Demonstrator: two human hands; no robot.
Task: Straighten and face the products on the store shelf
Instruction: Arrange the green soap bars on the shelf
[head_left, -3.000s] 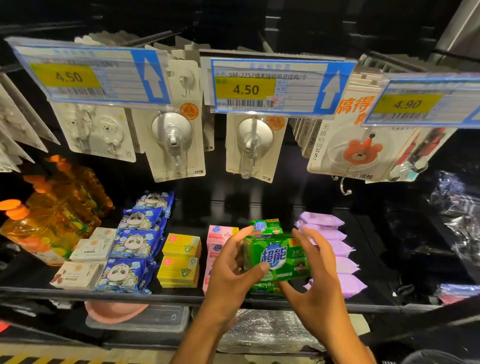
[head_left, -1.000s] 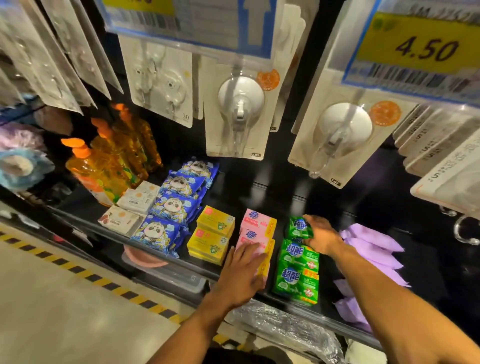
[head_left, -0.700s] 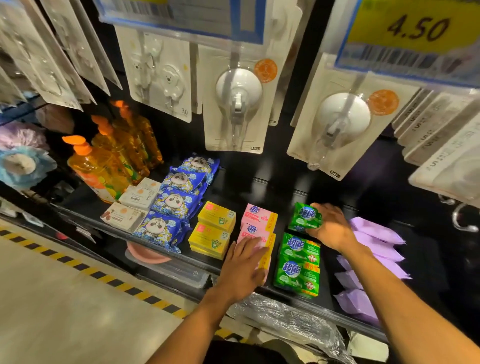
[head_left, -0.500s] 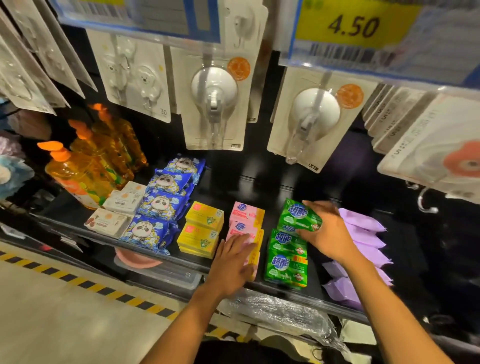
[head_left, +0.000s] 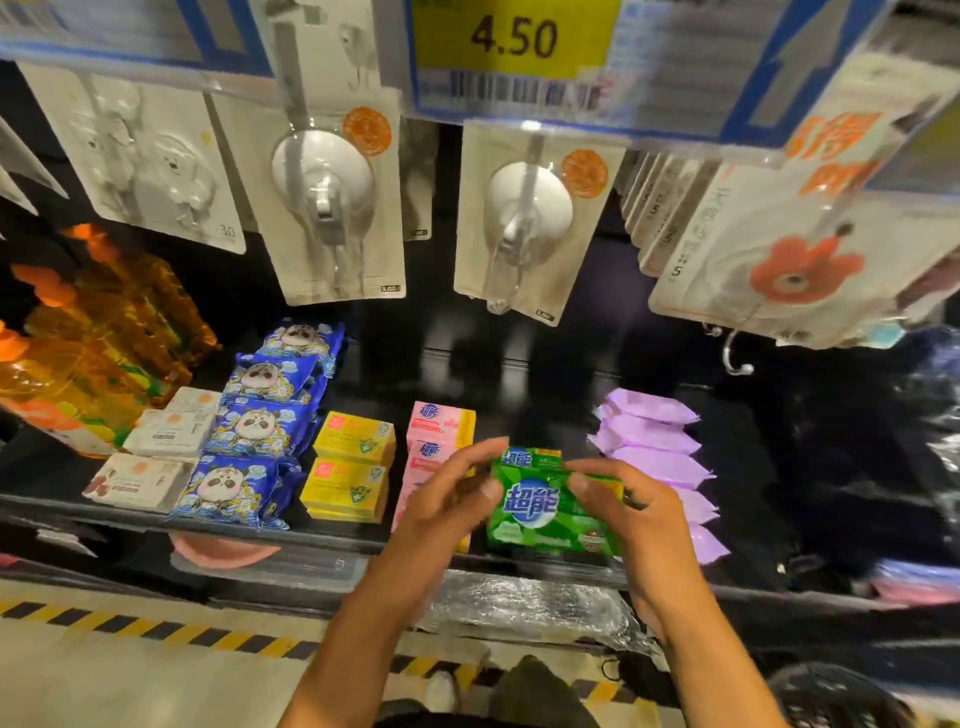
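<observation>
A green soap pack (head_left: 540, 506) is held above the front of the black shelf (head_left: 130, 514), label facing me. My left hand (head_left: 447, 514) pinches its left edge with thumb and fingers, and my right hand (head_left: 623, 514) grips its right edge. Another green soap pack (head_left: 527, 457) lies just behind it on the shelf. Left of it run rows of pink soap boxes (head_left: 441, 423), yellow soap boxes (head_left: 353, 467) and blue panda packs (head_left: 254, 426). Purple packs (head_left: 649, 441) lie in a row to the right.
Orange bottles (head_left: 78, 353) and white soap boxes (head_left: 156, 452) fill the shelf's left end. Carded suction hooks (head_left: 332, 197) and a 4.50 price tag (head_left: 514, 41) hang close overhead. Below are a plastic-wrapped bundle (head_left: 530, 603) and a striped floor line (head_left: 156, 629).
My right hand lifted a green soap pack from the back of its row and brought it forward. My left hand left the pink boxes and took hold of the pack's left edge.
</observation>
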